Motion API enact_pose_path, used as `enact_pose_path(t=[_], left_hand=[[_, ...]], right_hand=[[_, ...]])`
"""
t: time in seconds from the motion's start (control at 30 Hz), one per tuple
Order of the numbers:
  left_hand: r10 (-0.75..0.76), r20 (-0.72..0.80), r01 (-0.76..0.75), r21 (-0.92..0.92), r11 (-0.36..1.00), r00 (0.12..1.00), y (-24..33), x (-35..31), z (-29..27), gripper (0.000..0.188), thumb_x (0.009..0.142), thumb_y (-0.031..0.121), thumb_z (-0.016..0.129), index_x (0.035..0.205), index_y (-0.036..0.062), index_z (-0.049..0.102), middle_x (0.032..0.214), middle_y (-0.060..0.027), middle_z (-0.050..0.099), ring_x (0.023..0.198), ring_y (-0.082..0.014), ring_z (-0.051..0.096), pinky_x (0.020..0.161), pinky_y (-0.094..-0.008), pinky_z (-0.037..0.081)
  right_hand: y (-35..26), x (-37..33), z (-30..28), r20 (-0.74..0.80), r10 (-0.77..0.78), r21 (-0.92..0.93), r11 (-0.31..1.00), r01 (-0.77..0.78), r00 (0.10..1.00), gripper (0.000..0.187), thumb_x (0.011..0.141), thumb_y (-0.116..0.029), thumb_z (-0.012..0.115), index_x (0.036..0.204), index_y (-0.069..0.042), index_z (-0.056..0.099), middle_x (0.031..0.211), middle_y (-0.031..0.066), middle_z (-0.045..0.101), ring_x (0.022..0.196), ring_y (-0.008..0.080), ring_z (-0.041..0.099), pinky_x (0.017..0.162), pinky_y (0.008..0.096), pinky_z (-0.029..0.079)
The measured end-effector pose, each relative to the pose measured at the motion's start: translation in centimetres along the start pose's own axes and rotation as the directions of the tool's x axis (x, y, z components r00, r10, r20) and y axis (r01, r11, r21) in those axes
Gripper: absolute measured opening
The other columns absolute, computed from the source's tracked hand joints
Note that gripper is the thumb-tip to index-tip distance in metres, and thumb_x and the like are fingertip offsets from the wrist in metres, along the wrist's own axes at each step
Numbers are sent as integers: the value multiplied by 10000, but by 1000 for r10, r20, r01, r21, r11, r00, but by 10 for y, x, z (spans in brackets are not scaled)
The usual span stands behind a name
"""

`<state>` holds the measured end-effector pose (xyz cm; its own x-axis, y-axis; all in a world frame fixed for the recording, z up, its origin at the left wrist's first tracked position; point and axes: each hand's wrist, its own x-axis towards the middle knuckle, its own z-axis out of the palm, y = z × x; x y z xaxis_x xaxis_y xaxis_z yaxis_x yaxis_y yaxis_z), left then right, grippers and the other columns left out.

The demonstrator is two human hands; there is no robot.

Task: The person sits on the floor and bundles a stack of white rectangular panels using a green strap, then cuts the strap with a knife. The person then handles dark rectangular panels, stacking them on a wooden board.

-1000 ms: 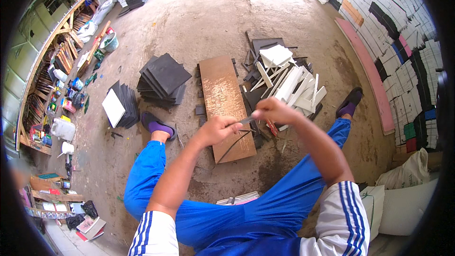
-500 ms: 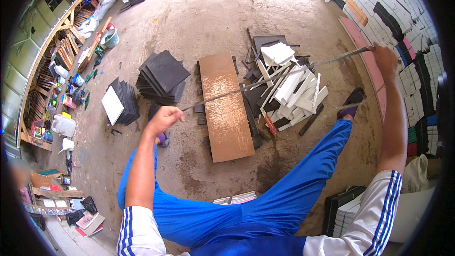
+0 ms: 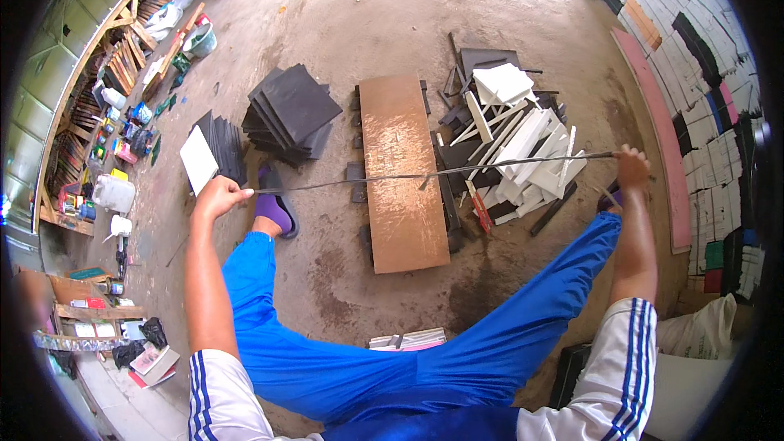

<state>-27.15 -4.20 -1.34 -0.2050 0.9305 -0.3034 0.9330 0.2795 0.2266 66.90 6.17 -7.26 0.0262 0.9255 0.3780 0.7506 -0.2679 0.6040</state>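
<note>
left hand point(image 3: 219, 196): fingers curled tight around one end of the long thin strip point(image 3: 433, 175), out past the left knee and just beside the purple slipper point(image 3: 276, 211).
right hand point(image 3: 633, 170): fingers closed on the strip's other end, arm stretched far to the right, near the pink edge of the wall stack point(image 3: 661, 139).
strip: held in the air and drawn out nearly straight from hand to hand, crossing above the brown board point(image 3: 404, 171) and the pile of white offcuts point(image 3: 527, 143); a small bent kink shows about midway along it.
change: a second ago both hands were close together over the board's near end; half a second ago they were already moving apart; now the arms are at full spread and the strip is taut.
meaning: as I judge it, the strip has been pulled out to its full length, so it is being straightened or sized against the board rather than cut or fixed.
board: lies flat on the concrete floor point(image 3: 351, 24) between the spread legs, resting on dark blocks.
left of board: a stack of dark square tiles point(image 3: 290, 110), one white tile point(image 3: 198, 159) leaning against more dark ones.
far left: cluttered shelves point(image 3: 98, 90) with bottles and tools.
near the lap: a few flat white pieces point(image 3: 407, 340) on the floor.
</note>
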Motion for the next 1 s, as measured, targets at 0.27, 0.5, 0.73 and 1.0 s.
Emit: enact_pose_path(t=[0.27,0.5,0.73,1.0], left_hand=[[-312,-58,308,408,860,948,-47,7,80,390,876,494,773,977,121,829,1049,-154,784,1031,-342,739,917,-480,550],[5,-233,107,465,879,972,-14,13,151,799,804,476,830,1460,110,557,1520,-117,531,1452,-321,422,1191,-608,289],[432,135,-452,272,850,892,110,32,278,770,971,417,678,1612,133,360,1714,-99,259,1598,-309,180,1282,-553,159],[441,33,-440,168,882,897,138,28,339,519,1003,327,637,1470,114,561,1568,-89,493,1503,-330,377,1248,-569,250]], right_hand=[[-178,-96,4,206,-147,370,927,62,968,260,920,-410,717,981,-157,723,992,62,729,1069,282,638,846,466,506],[-276,-140,-37,-133,-96,552,819,154,987,290,865,-319,762,1085,-141,700,1172,75,669,1145,284,589,970,469,452],[-427,-147,-147,33,-736,734,477,484,676,744,941,-409,690,1582,-160,404,1669,127,342,1562,321,276,1211,490,318],[-488,-144,-183,62,-751,824,410,391,657,764,954,-405,670,1611,-175,356,1669,134,334,1562,329,266,1222,546,288]])
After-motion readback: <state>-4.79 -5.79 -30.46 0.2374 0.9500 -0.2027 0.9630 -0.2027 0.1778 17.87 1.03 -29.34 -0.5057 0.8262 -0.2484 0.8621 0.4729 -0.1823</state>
